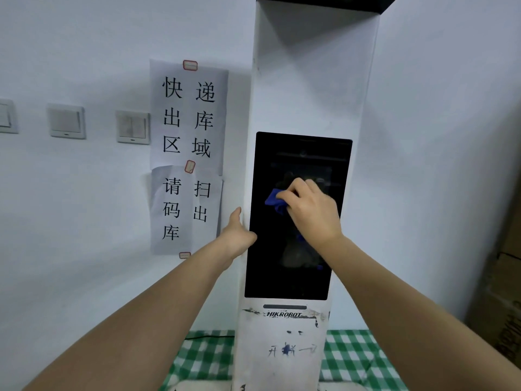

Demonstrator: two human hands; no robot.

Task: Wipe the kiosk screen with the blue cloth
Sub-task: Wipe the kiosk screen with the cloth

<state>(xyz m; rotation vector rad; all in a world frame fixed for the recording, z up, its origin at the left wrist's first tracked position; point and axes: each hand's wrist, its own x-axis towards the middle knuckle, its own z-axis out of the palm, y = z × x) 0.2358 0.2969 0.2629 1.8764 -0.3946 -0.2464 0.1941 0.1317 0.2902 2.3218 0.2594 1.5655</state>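
Observation:
A tall white kiosk [307, 80] stands upright in the middle of the view, with a dark, switched-off screen [276, 272] set in its front. My right hand [313, 210] presses a bunched blue cloth [275, 200] against the middle of the screen; most of the cloth is hidden under my fingers. My left hand [236, 235] grips the kiosk's left edge beside the screen, thumb up along the side.
Paper signs [189, 117] with black characters are taped to the white wall left of the kiosk. Light switches [66, 121] sit further left. A green-and-white checked cloth [203, 359] lies under the kiosk base. Cardboard boxes [501, 292] stand at the right edge.

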